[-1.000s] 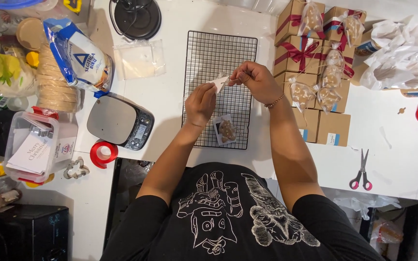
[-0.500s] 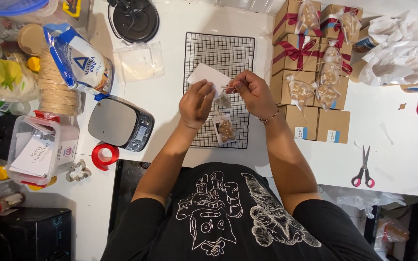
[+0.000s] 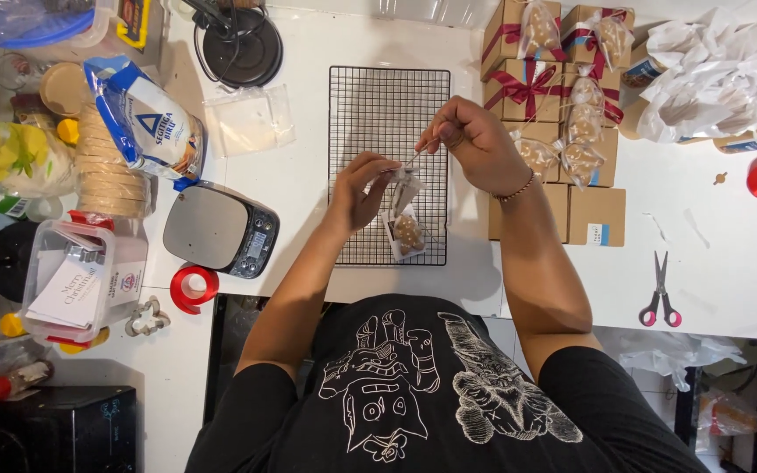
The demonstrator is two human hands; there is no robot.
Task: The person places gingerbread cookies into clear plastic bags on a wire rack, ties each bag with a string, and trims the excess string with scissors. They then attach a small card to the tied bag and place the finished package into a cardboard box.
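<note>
Both grips, left hand (image 3: pixel 363 188) and right hand (image 3: pixel 475 140), pinch the cookie bag (image 3: pixel 406 229) hanging below them

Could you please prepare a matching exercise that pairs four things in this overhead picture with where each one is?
Things:
1. small clear bag of cookies
2. red-handled scissors
3. grey digital kitchen scale
4. brown cardboard gift boxes with red ribbon

Places:
A. on the white table, left of the black wire cooling rack
B. beyond the right hand, at the table's far side
C. on the rack, below the left hand
D. alone on the table, far right of the person

Pairs: 1-C, 2-D, 3-A, 4-B
</note>
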